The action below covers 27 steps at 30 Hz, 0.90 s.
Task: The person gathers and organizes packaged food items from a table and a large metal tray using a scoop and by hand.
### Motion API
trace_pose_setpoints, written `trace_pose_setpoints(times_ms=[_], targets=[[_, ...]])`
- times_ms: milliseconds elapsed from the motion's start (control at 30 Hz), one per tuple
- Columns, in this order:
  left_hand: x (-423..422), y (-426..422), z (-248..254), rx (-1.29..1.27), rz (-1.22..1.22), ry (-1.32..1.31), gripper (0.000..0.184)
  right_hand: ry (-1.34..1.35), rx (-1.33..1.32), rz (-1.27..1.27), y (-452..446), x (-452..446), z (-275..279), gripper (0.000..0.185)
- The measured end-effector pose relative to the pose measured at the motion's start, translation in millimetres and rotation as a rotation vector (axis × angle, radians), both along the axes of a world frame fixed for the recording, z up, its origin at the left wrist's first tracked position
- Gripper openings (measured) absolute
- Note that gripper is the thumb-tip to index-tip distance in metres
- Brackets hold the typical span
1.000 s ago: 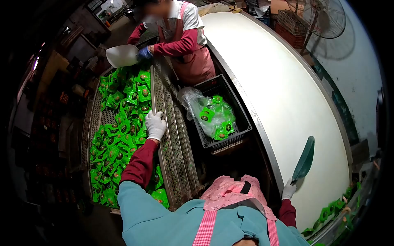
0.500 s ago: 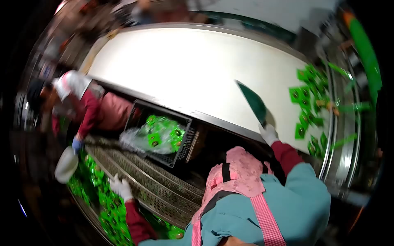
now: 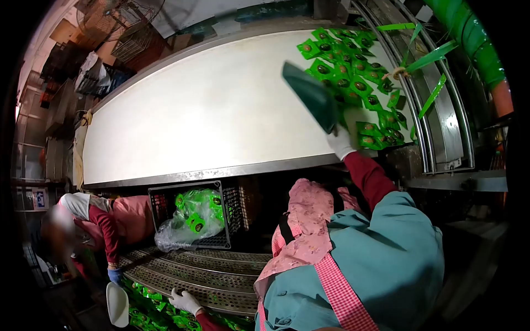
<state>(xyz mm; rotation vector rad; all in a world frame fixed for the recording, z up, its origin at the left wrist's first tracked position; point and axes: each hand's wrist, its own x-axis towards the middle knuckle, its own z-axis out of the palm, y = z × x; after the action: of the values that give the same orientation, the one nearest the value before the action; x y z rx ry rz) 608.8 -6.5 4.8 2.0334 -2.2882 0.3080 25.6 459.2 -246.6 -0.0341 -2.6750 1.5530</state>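
My right hand (image 3: 341, 142), in a white glove, grips the lower end of a dark green scoop (image 3: 312, 96) above the white table (image 3: 193, 116). Just right of the scoop, many small green packets (image 3: 359, 85) lie scattered on the table's right end. My left hand (image 3: 185, 301), also gloved in white, rests at the edge of the perforated metal tray (image 3: 221, 281); its fingers look apart, with nothing visible in them. More green packets (image 3: 143, 317) fill the space below that edge. A co-worker (image 3: 105, 220) at the left holds a white scoop (image 3: 117, 304) in a blue-gloved hand.
A black crate (image 3: 227, 220) with a clear plastic bag and green packets stands between the table and the metal tray. Metal rails (image 3: 425, 132) with green strips run along the right end. Crates and a fan (image 3: 118, 16) are at the upper left.
The view has swung right. My right hand has moved the green scoop toward the packets at the table's right end. My left hand stays by the metal tray's edge.
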Motion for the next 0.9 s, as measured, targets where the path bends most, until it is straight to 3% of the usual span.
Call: trace_pose_setpoints(times_ms=[100,233,400,667,800,900], targets=[[-6,5,2,0.012,0.030,0.056,0.041,-0.286,0.437,-0.266,46,-28,17,0.035],[-15,6,6,0.064,0.129,0.049,0.040,-0.124,0.634,-0.353,111,-42,26,0.049],[-15,8,6,0.078,0.123,0.037,0.039,-0.223,0.817,-0.425,153,-40,34,0.062],[-10,2,4,0.058,0.111,0.013,0.038,-0.288,1.184,-0.498,183,-38,89,0.039],[-7,3,8,0.084,0.102,0.052,0.039,-0.403,1.102,-0.613,191,-45,102,0.028],[3,0,5,0.078,0.060,0.068,0.038,-0.426,0.795,-0.604,231,-48,50,0.025]])
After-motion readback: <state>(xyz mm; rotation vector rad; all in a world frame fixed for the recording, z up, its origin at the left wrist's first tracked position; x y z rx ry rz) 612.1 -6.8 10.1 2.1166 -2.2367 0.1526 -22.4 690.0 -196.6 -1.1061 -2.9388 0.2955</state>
